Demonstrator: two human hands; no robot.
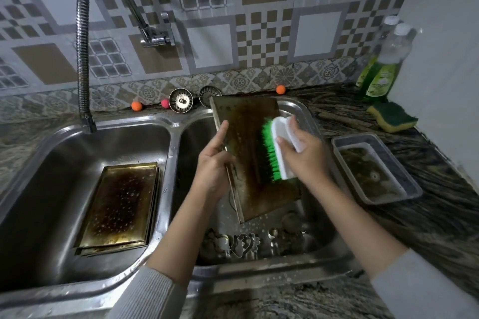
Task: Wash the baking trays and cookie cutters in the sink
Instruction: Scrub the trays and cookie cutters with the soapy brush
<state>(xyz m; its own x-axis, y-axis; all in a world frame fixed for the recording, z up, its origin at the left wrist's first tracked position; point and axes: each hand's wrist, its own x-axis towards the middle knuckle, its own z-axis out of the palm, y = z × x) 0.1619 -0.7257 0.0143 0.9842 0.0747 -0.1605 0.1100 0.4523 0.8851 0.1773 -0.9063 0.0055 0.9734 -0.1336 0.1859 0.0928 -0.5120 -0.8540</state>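
A stained brown baking tray (246, 142) stands tilted over the right basin of the steel double sink (171, 137). My left hand (215, 160) grips its left edge. My right hand (303, 150) holds a white scrub brush with green bristles (277, 147), bristles against the tray's face. Stacked dark baking trays (119, 202) lie flat in the left basin. Several metal cookie cutters (243, 242) sit on the floor of the right basin, below the held tray.
A flexible faucet (83, 59) hangs over the left basin. Two sink strainers (180, 100) and small coloured balls line the back ledge. At right stand green soap bottles (381, 77), a yellow-green sponge (392, 116) and a shallow tray of murky water (375, 168).
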